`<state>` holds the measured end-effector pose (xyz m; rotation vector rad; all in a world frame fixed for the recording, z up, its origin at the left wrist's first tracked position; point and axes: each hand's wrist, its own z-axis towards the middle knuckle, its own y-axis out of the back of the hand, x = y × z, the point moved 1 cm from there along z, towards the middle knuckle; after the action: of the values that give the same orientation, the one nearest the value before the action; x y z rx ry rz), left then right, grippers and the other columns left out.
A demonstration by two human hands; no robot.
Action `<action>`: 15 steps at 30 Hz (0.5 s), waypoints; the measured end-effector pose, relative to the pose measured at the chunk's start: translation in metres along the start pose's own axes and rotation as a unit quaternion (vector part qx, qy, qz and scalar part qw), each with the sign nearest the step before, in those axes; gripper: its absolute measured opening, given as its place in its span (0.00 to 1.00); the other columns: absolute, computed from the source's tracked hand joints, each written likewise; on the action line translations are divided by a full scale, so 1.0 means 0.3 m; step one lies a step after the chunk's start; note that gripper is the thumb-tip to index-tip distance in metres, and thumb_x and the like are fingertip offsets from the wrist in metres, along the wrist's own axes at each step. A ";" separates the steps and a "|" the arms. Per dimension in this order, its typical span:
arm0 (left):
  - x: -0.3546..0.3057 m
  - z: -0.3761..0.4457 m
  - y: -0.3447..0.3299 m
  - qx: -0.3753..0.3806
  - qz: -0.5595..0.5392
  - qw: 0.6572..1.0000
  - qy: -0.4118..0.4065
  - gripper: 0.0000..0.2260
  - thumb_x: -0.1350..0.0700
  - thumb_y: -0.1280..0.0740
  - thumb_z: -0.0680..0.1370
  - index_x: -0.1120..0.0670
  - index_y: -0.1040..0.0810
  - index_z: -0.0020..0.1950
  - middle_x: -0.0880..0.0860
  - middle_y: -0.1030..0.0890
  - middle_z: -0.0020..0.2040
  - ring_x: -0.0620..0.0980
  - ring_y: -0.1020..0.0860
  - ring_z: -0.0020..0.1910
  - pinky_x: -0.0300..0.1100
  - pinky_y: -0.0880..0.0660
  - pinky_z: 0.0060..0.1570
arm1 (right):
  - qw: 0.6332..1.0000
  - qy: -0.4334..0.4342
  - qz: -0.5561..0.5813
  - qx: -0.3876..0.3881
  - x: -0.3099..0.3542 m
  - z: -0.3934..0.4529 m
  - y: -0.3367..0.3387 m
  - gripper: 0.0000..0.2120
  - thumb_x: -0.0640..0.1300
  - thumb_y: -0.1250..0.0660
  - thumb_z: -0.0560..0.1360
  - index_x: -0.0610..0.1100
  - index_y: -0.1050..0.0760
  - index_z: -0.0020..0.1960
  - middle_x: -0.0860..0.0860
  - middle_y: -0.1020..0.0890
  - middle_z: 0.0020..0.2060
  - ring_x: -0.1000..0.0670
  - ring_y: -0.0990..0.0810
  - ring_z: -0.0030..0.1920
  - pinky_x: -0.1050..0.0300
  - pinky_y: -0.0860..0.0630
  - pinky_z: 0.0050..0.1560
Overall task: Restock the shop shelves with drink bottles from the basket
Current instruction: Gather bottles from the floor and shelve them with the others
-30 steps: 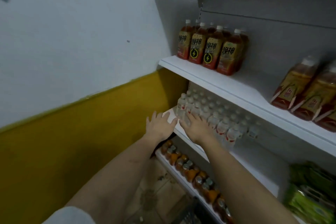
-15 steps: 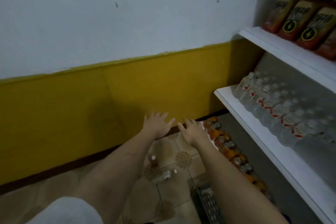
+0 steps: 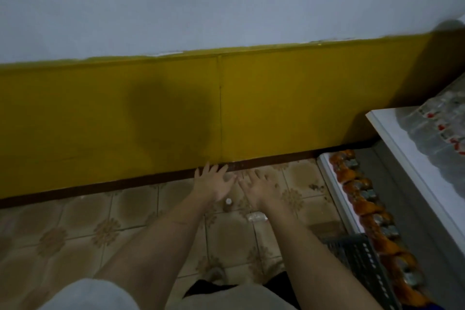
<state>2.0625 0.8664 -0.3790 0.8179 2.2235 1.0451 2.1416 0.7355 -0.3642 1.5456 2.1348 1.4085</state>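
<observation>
While both arms reach out over the tiled floor [image 3: 75, 239], the left hand [image 3: 214, 184] and right hand [image 3: 259, 187] are spread flat and hold nothing. The basket [image 3: 357, 254] sits low at right, beside the bottom shelf [image 3: 334, 189] with its orange bottles [image 3: 364, 199]. A small bottle [image 3: 228, 202] stands on the floor under the hands; a careless downward reach could probably knock it over. Clear bottles [image 3: 442, 128] fill the shelf above.

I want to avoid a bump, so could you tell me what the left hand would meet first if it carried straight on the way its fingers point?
Probably the dark skirting below the yellow wall panel; the open left hand holds nothing, though depth is unclear.
</observation>
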 end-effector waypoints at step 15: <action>-0.048 0.306 -0.203 0.109 -0.021 0.994 0.023 0.29 0.38 0.49 0.84 0.48 0.47 0.82 0.54 0.46 0.82 0.57 0.51 0.81 0.58 0.50 0.76 | 0.988 -0.029 0.118 0.093 -0.269 0.345 -0.158 0.30 0.59 0.43 0.81 0.47 0.44 0.79 0.44 0.37 0.76 0.38 0.35 0.72 0.39 0.33 0.69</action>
<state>2.1174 0.8684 -0.4756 0.8402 2.4133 0.8191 2.2086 0.7304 -0.4865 1.9389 2.1590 1.2378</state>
